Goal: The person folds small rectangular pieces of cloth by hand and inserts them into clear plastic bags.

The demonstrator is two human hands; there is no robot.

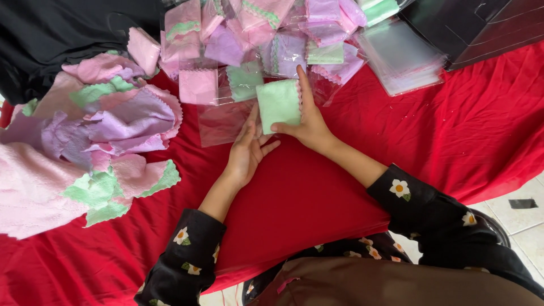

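Note:
My right hand holds a folded pale green cloth by its right edge, thumb under the lower corner and forefinger stretched up its side. My left hand lies just left of and below it, fingers straight, touching a clear plastic sleeve that rests flat on the red tablecloth. The cloth sits at the sleeve's right edge; I cannot tell whether it is partly inside the sleeve.
A heap of loose pink, lilac and green cloths lies at the left. Several bagged cloths are piled at the top middle. A stack of clear sleeves sits top right beside a black box.

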